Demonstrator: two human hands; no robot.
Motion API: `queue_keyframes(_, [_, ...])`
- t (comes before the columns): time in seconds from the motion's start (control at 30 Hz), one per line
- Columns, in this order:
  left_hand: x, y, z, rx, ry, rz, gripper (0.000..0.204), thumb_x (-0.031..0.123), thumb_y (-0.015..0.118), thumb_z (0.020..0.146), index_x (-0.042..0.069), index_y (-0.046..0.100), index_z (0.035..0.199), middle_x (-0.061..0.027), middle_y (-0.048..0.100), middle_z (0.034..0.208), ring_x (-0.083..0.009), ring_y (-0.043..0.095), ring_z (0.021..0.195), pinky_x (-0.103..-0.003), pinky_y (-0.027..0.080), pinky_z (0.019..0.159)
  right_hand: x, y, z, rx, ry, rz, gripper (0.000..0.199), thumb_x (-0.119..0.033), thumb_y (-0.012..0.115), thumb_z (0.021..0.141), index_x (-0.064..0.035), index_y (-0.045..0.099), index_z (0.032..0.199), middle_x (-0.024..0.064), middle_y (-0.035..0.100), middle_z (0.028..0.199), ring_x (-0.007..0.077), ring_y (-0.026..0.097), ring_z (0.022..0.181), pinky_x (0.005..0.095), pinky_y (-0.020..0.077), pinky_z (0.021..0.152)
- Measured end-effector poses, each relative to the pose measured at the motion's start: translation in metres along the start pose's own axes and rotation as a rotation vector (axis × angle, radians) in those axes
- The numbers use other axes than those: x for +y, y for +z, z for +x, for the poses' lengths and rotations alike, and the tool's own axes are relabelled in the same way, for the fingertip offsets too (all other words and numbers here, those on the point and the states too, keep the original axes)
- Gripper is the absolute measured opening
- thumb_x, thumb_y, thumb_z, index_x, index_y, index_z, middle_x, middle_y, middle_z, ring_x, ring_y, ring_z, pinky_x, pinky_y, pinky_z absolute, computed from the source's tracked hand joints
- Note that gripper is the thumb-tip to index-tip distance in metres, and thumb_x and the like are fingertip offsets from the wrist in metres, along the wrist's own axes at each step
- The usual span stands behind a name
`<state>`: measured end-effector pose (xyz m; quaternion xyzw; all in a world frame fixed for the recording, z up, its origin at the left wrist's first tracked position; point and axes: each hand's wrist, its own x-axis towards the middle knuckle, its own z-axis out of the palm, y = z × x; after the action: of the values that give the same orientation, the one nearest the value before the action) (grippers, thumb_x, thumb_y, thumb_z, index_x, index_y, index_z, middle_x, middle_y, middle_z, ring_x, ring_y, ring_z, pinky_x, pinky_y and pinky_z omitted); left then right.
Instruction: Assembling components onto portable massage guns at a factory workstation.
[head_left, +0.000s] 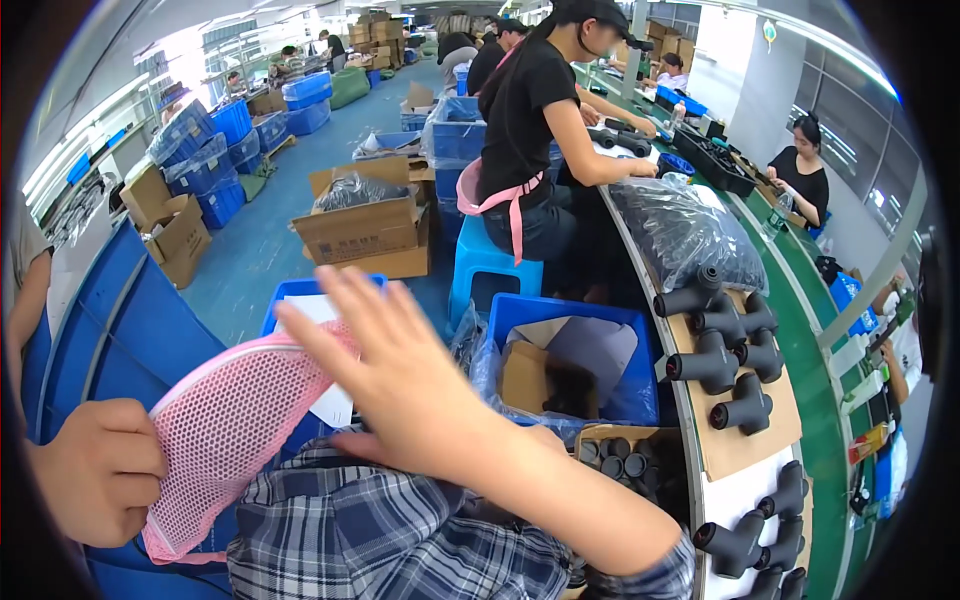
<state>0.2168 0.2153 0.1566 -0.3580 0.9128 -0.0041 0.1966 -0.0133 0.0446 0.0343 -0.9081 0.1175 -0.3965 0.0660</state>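
Observation:
My left hand is closed in a fist round the left edge of a pink mesh piece with a light piped rim and a strap at its lower end. The mesh piece stands up beside my lap, next to a dark plaid cloth that looks like my clothing. My right hand reaches across in front of me with fingers stretched and apart, over the right end of the mesh. Whether its palm touches the mesh cannot be made out. Part of the mesh lies hidden behind that hand.
Black T-shaped bodies lie on cardboard along the bench at right, near a bag of dark parts. A blue bin and a carton of round black parts stand below. A co-worker sits on a blue stool ahead.

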Motion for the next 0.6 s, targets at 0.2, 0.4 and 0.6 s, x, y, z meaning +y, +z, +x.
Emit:
queue_keyframes(0.2, [0.024, -0.001, 0.003, 0.052, 0.000, -0.015, 0.012, 0.009, 0.063, 0.052, 0.005, 0.056, 0.060, -0.0050, 0.054, 0.070, -0.0152, 0.054, 0.067, -0.025, 0.043, 0.058, 0.013, 0.032, 0.013, -0.253, 0.070, 0.151, 0.031, -0.006, 0.061, 0.064, -0.0053, 0.047, 0.091, 0.0147, 0.058, 0.081, 0.0315, 0.058, 0.074, 0.0396, 0.0459, 0.063])
queue_keyframes(0.4, [0.018, -0.006, 0.028, 0.119, -0.180, -0.077, 0.011, 0.003, 0.061, 0.053, 0.005, 0.054, 0.061, -0.0046, 0.055, 0.079, -0.0141, 0.053, 0.080, -0.027, 0.046, 0.069, 0.039, -0.010, 0.016, -0.035, 0.089, -0.068, 0.029, -0.002, 0.060, 0.061, -0.0068, 0.045, 0.085, 0.0104, 0.056, 0.071, 0.0313, 0.057, 0.067, 0.0394, 0.0429, 0.053])
queue_keyframes(0.6, [0.002, 0.010, 0.055, 0.154, 0.047, -0.069, 0.027, 0.006, 0.062, 0.059, 0.005, 0.051, 0.083, -0.0078, 0.054, 0.092, -0.0162, 0.052, 0.093, -0.026, 0.044, 0.078, 0.051, -0.028, -0.022, 0.000, 0.261, -0.106, 0.026, 0.000, 0.058, 0.063, -0.0069, 0.046, 0.085, 0.0129, 0.056, 0.070, 0.0340, 0.056, 0.067, 0.0409, 0.0419, 0.054])
